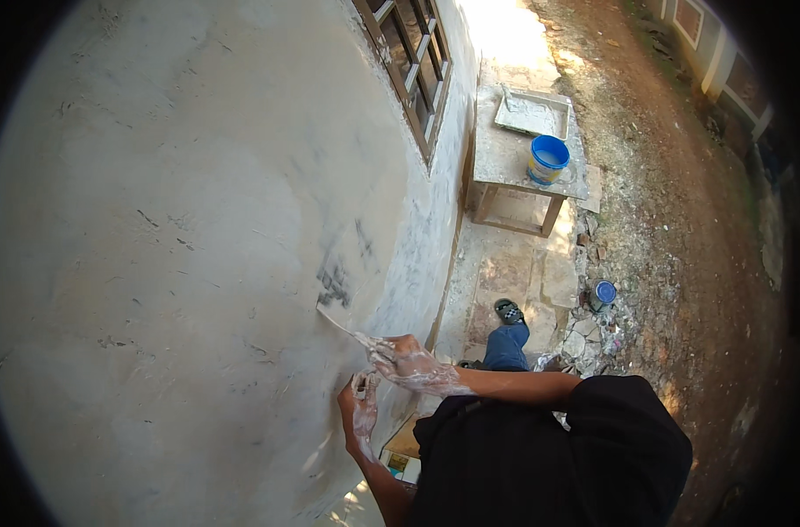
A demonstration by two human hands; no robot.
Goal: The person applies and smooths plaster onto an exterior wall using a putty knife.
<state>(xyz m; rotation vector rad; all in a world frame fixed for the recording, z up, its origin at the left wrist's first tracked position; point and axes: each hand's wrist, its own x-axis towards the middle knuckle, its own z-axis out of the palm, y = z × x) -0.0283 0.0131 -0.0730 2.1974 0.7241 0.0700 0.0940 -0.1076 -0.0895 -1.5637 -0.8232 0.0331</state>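
My right hand (410, 363), smeared with white paste, is closed around a putty knife (338, 322). The thin blade shows nearly edge-on, its tip at the wall (215, 263) just below a patch of dark smudges (333, 283). Close beneath it, my left hand (362, 406) is raised beside the wall with its fingers curled in. White paste coats those fingers too, and what they hold, if anything, I cannot make out. The wall is pale grey-white with scattered dark nicks and scratches.
A barred window (413, 66) breaks the wall ahead. Beyond my feet stands a low table (496, 158) bearing a paste-covered tray (562, 119) and a blue-rimmed bucket (547, 162). A lidded blue can (604, 294) sits among rubble on the right, beside a dirt path (690, 263).
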